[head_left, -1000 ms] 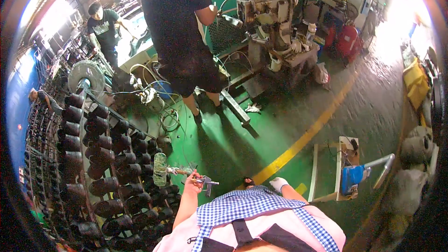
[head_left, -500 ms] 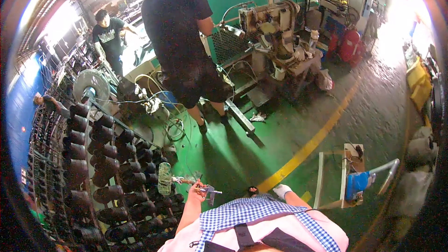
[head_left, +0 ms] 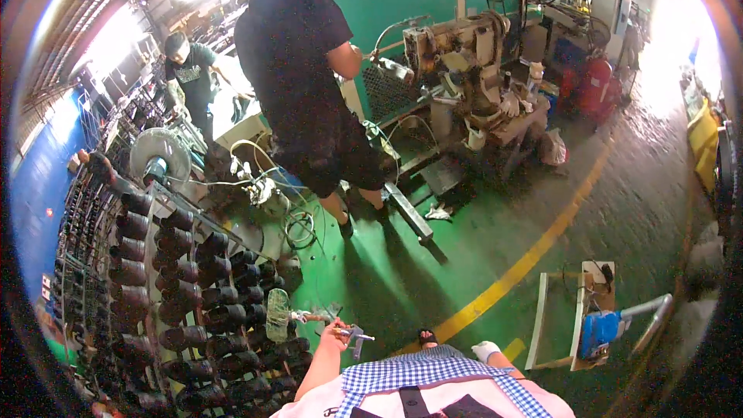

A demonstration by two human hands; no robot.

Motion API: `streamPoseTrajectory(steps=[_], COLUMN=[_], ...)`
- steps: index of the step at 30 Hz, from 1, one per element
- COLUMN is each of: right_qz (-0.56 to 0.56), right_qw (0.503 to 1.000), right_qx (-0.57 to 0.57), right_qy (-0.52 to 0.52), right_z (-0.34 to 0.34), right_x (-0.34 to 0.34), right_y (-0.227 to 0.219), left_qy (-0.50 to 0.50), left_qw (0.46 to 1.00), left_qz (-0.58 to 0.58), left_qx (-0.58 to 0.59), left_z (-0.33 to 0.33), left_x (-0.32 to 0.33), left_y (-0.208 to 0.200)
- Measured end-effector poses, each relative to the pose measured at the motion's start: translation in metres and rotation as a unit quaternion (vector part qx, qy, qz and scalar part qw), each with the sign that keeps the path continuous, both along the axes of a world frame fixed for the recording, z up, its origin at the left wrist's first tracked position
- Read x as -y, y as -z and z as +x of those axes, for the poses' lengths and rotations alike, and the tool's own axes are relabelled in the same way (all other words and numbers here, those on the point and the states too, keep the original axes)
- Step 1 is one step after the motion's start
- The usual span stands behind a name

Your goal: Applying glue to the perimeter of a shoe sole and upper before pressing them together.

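Observation:
My bare left hand [head_left: 334, 336] is closed around a small metal tool shaped like a spray gun [head_left: 361, 336]. The tool's thin silver end points right, and a flat metal part hangs below it. Just left of that hand is an oblong, pale green-yellow translucent object [head_left: 278, 314] with a brownish stem towards my hand; whether it joins the tool I cannot tell. My right hand [head_left: 486, 351], in a white glove, is low beside my checked apron [head_left: 418, 371]. Its fingers are too small to make out, and nothing shows in it.
Racks of dark shoes [head_left: 186, 310] fill the left side. A person in black [head_left: 298, 70] stands ahead at a grimy machine [head_left: 457, 54]; another person [head_left: 190, 70] works farther left. A blue motor-like unit on a frame [head_left: 600, 333] stands right. A yellow line [head_left: 518, 275] curves across the floor.
The whole view has shifted, so the surroundings sit a little lower and farther right. My left hand still grips the tool, and my right hand stays beside the apron.

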State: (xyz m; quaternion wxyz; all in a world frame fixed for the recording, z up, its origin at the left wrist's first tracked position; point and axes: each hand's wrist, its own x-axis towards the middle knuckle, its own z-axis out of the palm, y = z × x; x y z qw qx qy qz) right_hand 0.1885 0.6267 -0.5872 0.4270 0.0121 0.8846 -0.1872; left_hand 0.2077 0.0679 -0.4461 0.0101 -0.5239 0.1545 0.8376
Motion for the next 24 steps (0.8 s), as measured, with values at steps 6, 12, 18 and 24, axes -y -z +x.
streamPoseTrajectory(steps=[6, 12, 18, 24], right_qz=[-0.028, -0.084, -0.08, -0.077], right_qw=[0.993, 0.995, 0.996, 0.991], right_qx=[-0.045, 0.01, 0.036, 0.007], right_qy=[-0.104, -0.049, -0.012, -0.11], right_z=[-0.031, -0.102, -0.148, -0.159], right_x=[-0.008, 0.031, 0.063, 0.075], right_y=[0.021, -0.017, -0.044, -0.038], left_qy=[-0.027, -0.013, -0.052, -0.07], left_qw=[1.0, 0.998, 0.997, 0.992], left_qz=[0.007, -0.053, -0.036, -0.051], left_qx=[-0.005, 0.016, -0.032, -0.095], left_z=[-0.012, -0.01, -0.007, -0.011], left_x=[-0.009, -0.013, -0.019, -0.016], left_y=[-0.006, -0.03, -0.053, -0.059])
